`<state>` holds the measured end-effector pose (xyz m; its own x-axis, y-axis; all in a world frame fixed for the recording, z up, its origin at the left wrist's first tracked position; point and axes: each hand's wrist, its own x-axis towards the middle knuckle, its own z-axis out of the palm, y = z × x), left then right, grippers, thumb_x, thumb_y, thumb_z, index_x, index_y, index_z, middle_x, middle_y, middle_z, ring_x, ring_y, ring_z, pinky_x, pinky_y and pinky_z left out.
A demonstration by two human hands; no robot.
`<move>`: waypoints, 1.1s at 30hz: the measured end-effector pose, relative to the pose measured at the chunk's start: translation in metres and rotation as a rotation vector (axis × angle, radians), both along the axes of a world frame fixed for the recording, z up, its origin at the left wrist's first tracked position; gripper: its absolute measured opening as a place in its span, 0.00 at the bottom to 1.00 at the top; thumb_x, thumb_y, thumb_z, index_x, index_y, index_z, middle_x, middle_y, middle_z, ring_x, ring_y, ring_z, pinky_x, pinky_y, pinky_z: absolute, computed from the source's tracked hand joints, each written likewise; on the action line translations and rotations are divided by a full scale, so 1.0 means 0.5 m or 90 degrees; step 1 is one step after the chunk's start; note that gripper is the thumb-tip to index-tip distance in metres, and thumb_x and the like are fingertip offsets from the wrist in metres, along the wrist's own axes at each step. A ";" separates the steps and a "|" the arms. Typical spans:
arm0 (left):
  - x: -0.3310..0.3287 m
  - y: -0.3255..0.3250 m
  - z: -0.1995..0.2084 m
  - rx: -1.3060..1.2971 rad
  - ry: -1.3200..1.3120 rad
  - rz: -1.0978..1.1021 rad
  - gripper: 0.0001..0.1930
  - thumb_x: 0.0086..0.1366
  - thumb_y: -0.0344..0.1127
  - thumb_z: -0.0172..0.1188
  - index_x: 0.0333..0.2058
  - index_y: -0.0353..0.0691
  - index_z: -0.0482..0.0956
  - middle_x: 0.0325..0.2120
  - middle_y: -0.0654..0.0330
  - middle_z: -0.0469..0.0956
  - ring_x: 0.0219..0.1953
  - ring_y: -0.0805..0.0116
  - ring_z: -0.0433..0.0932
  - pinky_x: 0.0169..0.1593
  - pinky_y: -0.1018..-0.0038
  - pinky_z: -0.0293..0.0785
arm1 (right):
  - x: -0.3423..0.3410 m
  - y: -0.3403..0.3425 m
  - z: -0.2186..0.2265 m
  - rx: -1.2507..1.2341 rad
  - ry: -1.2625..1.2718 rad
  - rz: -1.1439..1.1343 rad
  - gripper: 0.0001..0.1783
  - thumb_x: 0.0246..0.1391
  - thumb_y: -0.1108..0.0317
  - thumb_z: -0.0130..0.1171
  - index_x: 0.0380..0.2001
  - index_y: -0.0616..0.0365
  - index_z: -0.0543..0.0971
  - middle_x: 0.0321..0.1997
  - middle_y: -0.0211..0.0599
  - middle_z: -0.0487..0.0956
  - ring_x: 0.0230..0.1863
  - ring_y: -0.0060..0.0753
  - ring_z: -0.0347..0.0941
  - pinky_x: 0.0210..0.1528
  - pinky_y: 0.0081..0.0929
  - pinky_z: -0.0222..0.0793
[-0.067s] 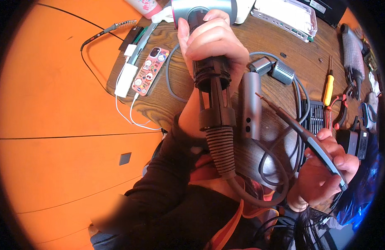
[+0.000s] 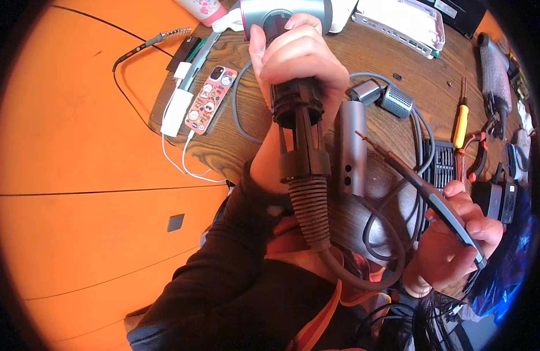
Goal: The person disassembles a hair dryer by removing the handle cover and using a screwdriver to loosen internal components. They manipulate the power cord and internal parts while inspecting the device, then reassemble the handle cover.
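My left hand (image 2: pixel 305 55) is closed around the handle of a hair dryer (image 2: pixel 284 14) with a silvery head. Below my fingers shows the handle's bare black inner frame (image 2: pixel 302 105), ending in a ribbed cord sleeve (image 2: pixel 309 210). To the right, my right hand (image 2: pixel 457 245) grips a slim grey-and-black pen-shaped tool (image 2: pixel 436 202). Its thin coppery tip points up and left, apart from the dryer. Between the hands lies a grey tube-shaped handle shell (image 2: pixel 353 146) with two dark round spots; the looping cord runs toward its lower end.
A phone in a pink case (image 2: pixel 211 99) and a white charging block (image 2: pixel 177 112) lie at left. A soldering iron (image 2: pixel 144 47) hangs over the orange floor. Rightward are a yellow screwdriver (image 2: pixel 460 126), a bit set (image 2: pixel 440 164), and red-handled pliers (image 2: pixel 475 143). A white plastic casing (image 2: pixel 398 35) sits at the back.
The tip of the pen-shaped tool has shifted very slightly left. My left hand and the hair dryer hold still.
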<state>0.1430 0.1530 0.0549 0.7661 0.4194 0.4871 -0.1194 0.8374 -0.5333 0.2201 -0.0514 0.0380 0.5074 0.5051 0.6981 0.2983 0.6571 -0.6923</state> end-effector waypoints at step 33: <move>0.009 0.002 -0.015 -0.093 0.052 -0.046 0.10 0.51 0.29 0.53 0.16 0.41 0.61 0.11 0.66 0.66 0.13 0.77 0.68 0.22 0.84 0.72 | -0.002 0.014 0.004 -0.078 -0.187 -0.003 0.17 0.54 0.56 0.47 0.37 0.59 0.64 0.26 0.49 0.75 0.28 0.39 0.74 0.38 0.41 0.60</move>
<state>0.1476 0.1539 0.0473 0.8310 0.4237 0.3604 -0.1094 0.7597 -0.6409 0.2193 -0.0444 0.0400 0.2952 0.5923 0.7497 0.5007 0.5723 -0.6494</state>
